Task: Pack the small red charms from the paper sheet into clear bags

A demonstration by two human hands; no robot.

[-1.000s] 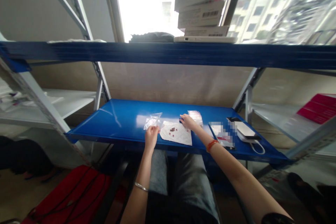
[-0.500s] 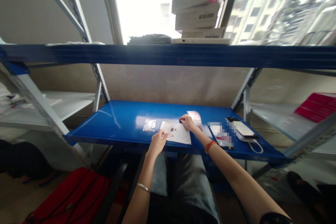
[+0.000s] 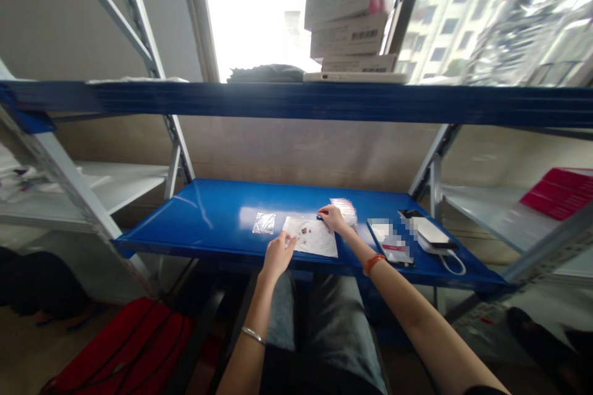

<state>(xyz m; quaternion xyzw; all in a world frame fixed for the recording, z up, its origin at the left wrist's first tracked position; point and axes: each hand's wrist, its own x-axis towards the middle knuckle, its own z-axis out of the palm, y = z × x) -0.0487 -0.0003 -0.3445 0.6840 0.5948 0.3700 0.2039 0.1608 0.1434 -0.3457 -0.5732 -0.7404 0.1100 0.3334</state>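
We look down at two bare forearms that reach over a blue steel shelf point(image 3: 208, 210); the left hand point(image 3: 278, 256) has a silver bangle point(image 3: 253, 335) at its wrist, and the right hand point(image 3: 332, 218) has an orange wristband point(image 3: 374, 264). A white paper sheet point(image 3: 311, 237) lies flat on the shelf between the hands, with its long side running across our view; on it are small dark red pieces point(image 3: 303, 231). The left hand is relaxed and partly open; its fingers point(image 3: 291, 242) come to the near left part of the sheet, and we see no grasped thing in them. The right hand rests at the far right corner of the sheet with its fingertips drawn together; we cannot tell if they pinch something small. The pieces lie ahead and to the right of the left fingers, so this hand is the nearer one. A clear plastic bag point(image 3: 264, 223) lies left of the sheet; a pale packet point(image 3: 343, 211) lies just beyond the right hand. Further right are a power bank point(image 3: 430, 231) and its white cable point(image 3: 453, 266).
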